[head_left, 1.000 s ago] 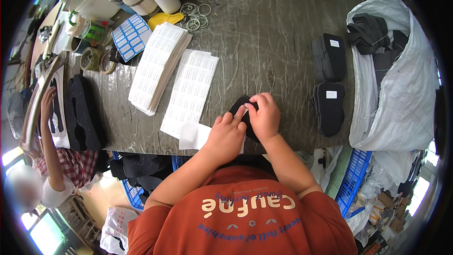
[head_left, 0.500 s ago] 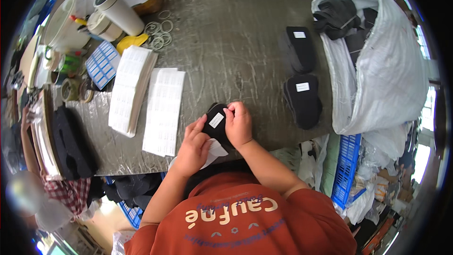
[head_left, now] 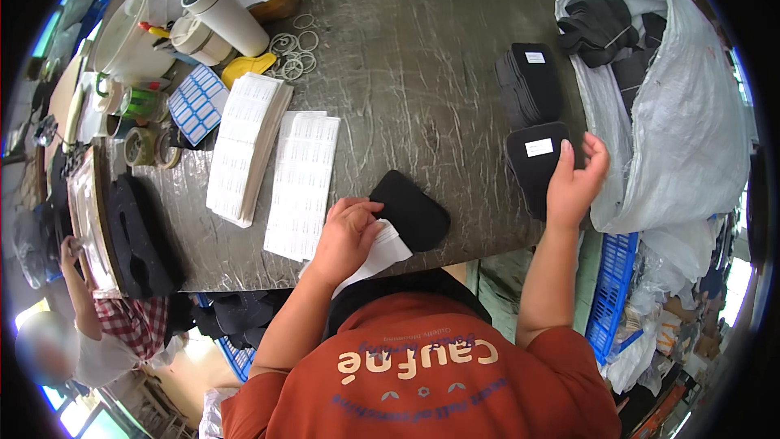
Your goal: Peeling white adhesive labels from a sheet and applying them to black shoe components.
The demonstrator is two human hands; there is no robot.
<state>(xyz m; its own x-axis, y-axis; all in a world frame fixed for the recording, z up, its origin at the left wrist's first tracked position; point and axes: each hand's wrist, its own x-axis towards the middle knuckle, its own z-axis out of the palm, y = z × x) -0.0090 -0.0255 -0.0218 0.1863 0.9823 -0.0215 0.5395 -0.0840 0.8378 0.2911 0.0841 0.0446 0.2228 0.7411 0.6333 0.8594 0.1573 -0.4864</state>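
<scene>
Right fingers (head_left: 597, 160) have reached labelled black pads (head_left: 532, 177).

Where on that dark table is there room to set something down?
The widest bare patch of the table lies between the printed sheets and the black pad stacks; a smaller one runs between the lone black pad and the nearer stack. The left side is crowded: white tumbler, blue label sheet.

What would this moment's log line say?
left hand: holds white sheet; right hand: at labelled black stack; black piece: no label visible
</scene>
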